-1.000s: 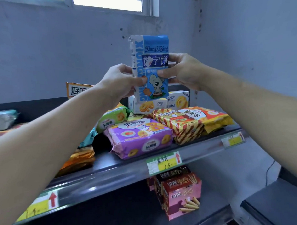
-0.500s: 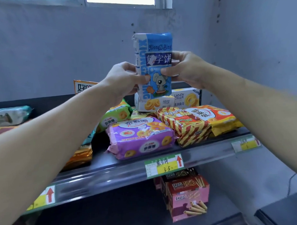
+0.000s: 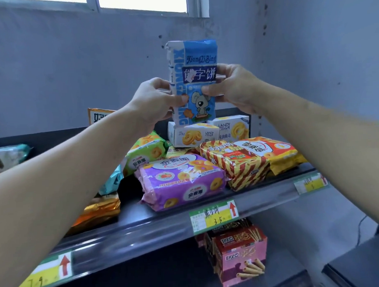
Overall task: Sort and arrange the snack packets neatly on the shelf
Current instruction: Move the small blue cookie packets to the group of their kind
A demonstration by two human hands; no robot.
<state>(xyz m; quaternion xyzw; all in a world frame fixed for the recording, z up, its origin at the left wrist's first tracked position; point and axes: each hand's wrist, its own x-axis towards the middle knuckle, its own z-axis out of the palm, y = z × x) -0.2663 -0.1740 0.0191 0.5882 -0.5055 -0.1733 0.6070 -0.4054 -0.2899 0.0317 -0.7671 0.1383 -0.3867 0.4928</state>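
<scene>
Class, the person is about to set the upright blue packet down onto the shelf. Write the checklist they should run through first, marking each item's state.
1. Both hands on the blue packet: ok, left hand and right hand grip its sides.
2. Packet upright: ok.
3. Front label facing outward: ok.
4. White biscuit boxes beneath sit level: ok.
5. Packet already resting on the boxes: cannot tell.
6. Free space behind the boxes: cannot tell, hidden.

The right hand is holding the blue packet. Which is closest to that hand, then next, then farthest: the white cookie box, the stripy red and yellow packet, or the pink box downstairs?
From the right hand:
1. White cookie box, just below it at the back of the shelf.
2. Stripy red and yellow packet, lower, toward the shelf's front.
3. Pink box, farthest, down on the lower shelf.
</scene>
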